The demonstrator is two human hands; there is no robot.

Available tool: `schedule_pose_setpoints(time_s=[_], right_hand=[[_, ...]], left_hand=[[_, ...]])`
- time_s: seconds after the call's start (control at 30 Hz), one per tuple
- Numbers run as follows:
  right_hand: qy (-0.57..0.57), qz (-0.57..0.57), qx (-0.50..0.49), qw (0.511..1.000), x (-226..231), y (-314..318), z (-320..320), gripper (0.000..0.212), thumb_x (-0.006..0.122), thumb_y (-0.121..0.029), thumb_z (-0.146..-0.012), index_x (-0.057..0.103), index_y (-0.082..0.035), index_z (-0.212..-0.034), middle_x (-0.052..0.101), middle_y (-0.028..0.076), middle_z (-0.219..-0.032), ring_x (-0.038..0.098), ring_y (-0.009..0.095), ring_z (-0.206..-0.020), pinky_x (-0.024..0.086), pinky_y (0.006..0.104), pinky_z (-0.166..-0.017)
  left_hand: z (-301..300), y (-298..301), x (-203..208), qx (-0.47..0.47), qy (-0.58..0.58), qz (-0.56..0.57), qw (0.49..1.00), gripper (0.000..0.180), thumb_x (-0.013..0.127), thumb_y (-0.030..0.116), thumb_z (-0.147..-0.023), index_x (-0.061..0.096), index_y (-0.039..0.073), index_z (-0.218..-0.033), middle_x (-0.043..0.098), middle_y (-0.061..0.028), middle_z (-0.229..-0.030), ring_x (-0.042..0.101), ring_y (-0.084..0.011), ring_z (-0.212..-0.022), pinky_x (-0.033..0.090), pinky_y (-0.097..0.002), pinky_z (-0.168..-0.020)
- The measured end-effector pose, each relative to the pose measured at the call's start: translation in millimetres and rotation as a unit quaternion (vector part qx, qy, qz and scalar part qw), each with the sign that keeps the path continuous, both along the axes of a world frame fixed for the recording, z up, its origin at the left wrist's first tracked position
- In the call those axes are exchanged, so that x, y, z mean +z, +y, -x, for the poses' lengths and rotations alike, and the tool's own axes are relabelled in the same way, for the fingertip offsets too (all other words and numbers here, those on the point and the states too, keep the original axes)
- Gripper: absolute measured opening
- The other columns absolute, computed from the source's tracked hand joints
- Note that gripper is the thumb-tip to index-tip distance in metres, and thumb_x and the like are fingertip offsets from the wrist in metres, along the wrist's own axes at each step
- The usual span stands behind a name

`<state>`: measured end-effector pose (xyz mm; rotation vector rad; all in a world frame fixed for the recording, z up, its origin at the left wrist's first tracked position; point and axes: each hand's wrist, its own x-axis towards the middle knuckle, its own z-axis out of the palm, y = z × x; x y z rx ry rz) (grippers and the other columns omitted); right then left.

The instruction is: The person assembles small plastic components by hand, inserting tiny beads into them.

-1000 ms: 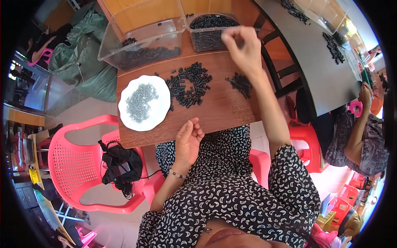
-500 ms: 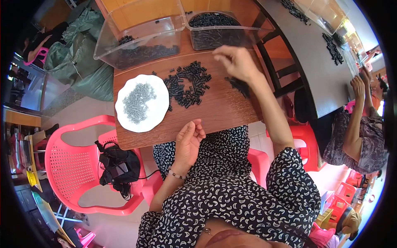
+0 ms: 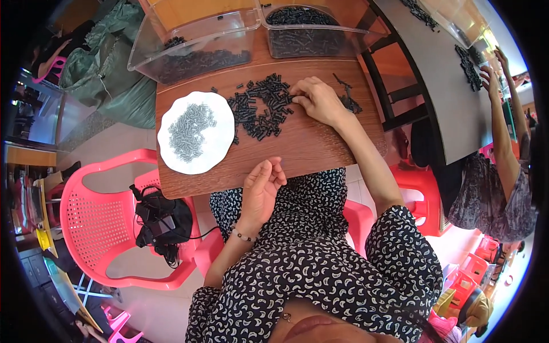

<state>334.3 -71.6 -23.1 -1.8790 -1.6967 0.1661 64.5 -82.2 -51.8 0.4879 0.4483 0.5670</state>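
Observation:
My right hand (image 3: 322,102) reaches over the brown wooden table. Its thumb and forefinger are closed on a small black tube-shaped piece at the right edge of a loose pile of black pieces (image 3: 264,130). My left hand (image 3: 263,186), palm up at the table's near edge, has thumb and fingertips pressed together; what they hold, if anything, is too small to make out. Left of the black pile, a white scalloped plate (image 3: 214,157) bears a heap of small clear pieces (image 3: 190,132). A smaller black heap (image 3: 350,104) lies right of my right hand, partly hidden by it.
Two clear plastic bins (image 3: 197,37) (image 3: 309,48) holding black pieces stand at the table's far side. A pink chair (image 3: 86,217) with a black bag (image 3: 163,220) is at the left. Another person's hands (image 3: 490,80) are by the dark table (image 3: 434,91) at the right.
My right hand has come down to the right edge of the black pile and closed there. The small heap beside it shows more now. My left hand stays pinched near the table edge.

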Motion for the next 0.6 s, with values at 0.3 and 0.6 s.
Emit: schedule_pose_setpoints(time_s=[0.3,0.6], right_hand=[[0.105,-0.015,-0.040,0.994,10,-9,22,0.013,0.069,-0.008,-0.080,0.064,-0.002,-0.090,0.064,0.012,-0.077,0.059,0.025,-0.069,0.047,0.0363,-0.065],[0.312,0.031,0.016,0.949,19,-50,79,0.013,0.064,-0.003,-0.088,0.066,0.001,-0.100,0.064,0.005,-0.093,0.059,0.009,-0.086,0.048,0.0229,-0.074]], left_hand=[[-1,0,2,0.007,0.008,0.003,1.000,0.027,0.053,0.021,-0.098,0.062,0.001,-0.113,0.059,-0.0002,-0.091,0.056,-0.0104,-0.081,0.046,-0.0250,-0.076],[-6,-7,9,0.052,0.038,-0.017,0.998,0.036,0.056,0.018,-0.096,0.053,0.002,-0.128,0.063,-0.0064,-0.108,0.061,-0.0116,-0.089,0.050,-0.0267,-0.080]])
